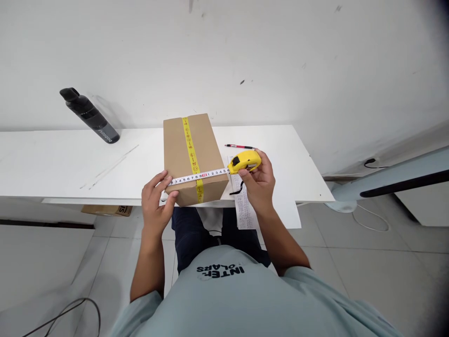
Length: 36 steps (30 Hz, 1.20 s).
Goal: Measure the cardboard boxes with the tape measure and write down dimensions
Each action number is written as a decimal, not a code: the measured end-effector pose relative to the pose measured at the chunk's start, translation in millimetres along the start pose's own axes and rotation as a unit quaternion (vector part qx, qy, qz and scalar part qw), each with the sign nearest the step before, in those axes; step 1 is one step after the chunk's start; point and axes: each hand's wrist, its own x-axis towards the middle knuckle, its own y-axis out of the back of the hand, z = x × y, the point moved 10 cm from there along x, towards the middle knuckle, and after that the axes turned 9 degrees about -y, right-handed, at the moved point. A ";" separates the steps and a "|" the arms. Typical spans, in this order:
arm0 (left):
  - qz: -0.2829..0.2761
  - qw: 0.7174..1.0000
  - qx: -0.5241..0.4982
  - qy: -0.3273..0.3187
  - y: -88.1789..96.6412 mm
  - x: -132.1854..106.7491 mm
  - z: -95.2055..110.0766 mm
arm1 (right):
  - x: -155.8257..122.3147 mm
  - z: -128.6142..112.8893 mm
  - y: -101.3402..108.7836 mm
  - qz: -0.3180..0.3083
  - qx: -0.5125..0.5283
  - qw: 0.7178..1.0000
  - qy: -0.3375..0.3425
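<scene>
A brown cardboard box [178, 145] with a yellow printed tape strip [191, 152] down its top sits at the table's front edge. Across the near part of its top lies the white blade [212, 173] of a tape measure, its numbers facing up. My right hand [259, 182] grips the yellow tape measure case [245, 161] just past the box's right side, with a black wrist strap [238, 189] hanging below. At the box's near left corner, my left hand [156, 201] pinches the blade's end against the edge, thumb on the front face; the very tip is hidden by fingers.
A red and black pen [240, 146] lies right of the box. Sheets of paper with writing [245, 213] stick out over the front edge of the white table [133, 173]. A dark bottle [91, 116] stands at the back left, near the wall. Another carton [105, 210] is below the table.
</scene>
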 end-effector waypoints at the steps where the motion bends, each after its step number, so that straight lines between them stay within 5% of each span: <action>1: -0.001 1.000 0.005 0.004 -0.1 0.0 -0.2 | -0.5 0.9 -1.2 -0.004 0.004 1.000 -0.005; 9: 0.016 1.000 -0.008 -0.020 1.1 -0.5 4.5 | 0.4 5.9 -3.0 -0.008 -0.010 1.000 0.028; 13: 0.073 0.994 0.036 -0.073 11.1 -2.7 11.0 | 1.7 1.8 -5.2 -0.010 -0.039 0.997 0.068; 17: 0.093 0.983 0.055 -0.146 27.5 -4.7 35.2 | -5.8 -13.1 1.4 -0.024 -0.035 0.997 0.064; 21: 0.047 0.978 -0.002 -0.203 24.0 -5.0 81.6 | -31.5 -23.2 14.3 -0.100 -0.033 0.994 0.031; 26: 0.009 0.958 -0.123 -0.259 -25.5 -17.6 136.5 | -72.1 15.8 31.3 -0.151 -0.031 0.979 -0.131; 31: -0.003 0.955 -0.208 -0.213 -86.6 -40.7 137.6 | -99.0 64.3 56.8 -0.087 0.025 0.962 -0.257; 36: -0.177 0.933 -0.299 -0.089 -160.3 -65.4 129.2 | -120.5 100.0 63.7 -0.116 0.056 0.936 -0.327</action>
